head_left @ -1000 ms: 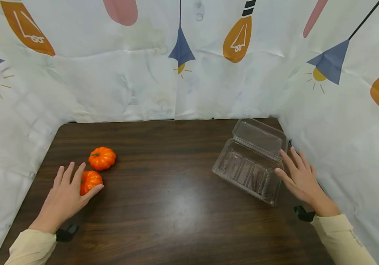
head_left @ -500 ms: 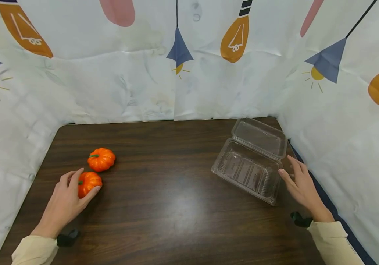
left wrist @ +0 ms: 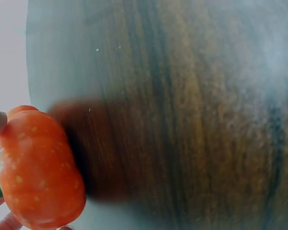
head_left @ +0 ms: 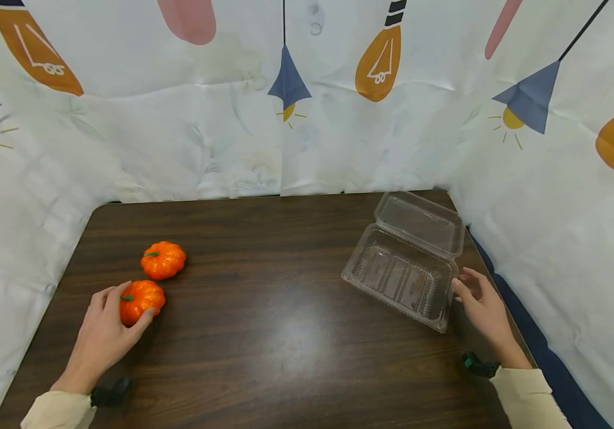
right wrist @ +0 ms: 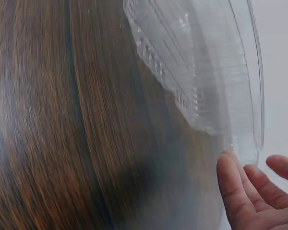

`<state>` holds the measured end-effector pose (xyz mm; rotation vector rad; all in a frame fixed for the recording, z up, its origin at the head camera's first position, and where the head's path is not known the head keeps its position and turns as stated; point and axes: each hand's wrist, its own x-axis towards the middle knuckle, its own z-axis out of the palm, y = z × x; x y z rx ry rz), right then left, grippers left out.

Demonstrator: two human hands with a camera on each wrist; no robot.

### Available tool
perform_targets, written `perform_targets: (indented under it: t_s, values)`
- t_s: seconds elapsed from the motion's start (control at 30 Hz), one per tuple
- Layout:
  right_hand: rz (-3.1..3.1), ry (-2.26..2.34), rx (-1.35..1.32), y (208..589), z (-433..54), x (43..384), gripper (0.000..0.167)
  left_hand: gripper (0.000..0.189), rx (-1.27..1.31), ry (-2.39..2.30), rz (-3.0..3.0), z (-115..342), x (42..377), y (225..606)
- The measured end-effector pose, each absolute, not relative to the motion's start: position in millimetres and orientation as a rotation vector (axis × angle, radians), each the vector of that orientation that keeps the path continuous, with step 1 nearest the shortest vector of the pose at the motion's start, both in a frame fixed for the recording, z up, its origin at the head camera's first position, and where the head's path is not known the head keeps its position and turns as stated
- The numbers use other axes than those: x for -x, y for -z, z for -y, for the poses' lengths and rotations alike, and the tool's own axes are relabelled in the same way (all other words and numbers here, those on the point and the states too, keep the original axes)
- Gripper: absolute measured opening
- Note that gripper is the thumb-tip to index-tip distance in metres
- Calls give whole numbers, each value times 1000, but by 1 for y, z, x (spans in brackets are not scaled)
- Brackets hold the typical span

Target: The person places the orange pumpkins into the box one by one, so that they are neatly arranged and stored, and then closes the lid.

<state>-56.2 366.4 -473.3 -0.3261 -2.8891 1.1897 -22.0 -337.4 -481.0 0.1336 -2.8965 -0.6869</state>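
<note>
My left hand (head_left: 104, 333) is around the nearer of two small orange pumpkins (head_left: 142, 302), with the thumb on its near right side and the fingers at its far left side. In the left wrist view this pumpkin (left wrist: 41, 172), with its green stem, lies between the thumb and fingers, above the wood. The second pumpkin (head_left: 164, 260) sits just behind it. Over on the right, my right hand (head_left: 486, 313) has its fingertips right at the side rim of a clear plastic clamshell container (head_left: 398, 274). The right wrist view has the loosely bent fingers (right wrist: 235, 184) beside the container's edge.
Both hands work over a dark wood-grain table (head_left: 264, 339). The container's lid (head_left: 421, 223) lies folded back toward the table's far right corner. White printed cloth (head_left: 205, 137) hangs along the back and both sides.
My left fingers and thumb have closed in around the nearer pumpkin. My right hand has drawn back from beside the lid toward me, its fingers bending at the container's right rim.
</note>
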Motion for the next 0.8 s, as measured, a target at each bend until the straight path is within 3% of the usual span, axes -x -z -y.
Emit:
perform_targets:
  t_s: [0.3,0.6,0.8]
  values:
    - [2692,-1648,379,483,-365,53,61,78,-194,768,2921,343,19,486]
    - [2300,-2208,254,491,-367,52,36,84,-149,802,2836,349,20,492]
    - [2158,-2374,257,490,-367,52,34,89,-217,946,2794,349,20,493]
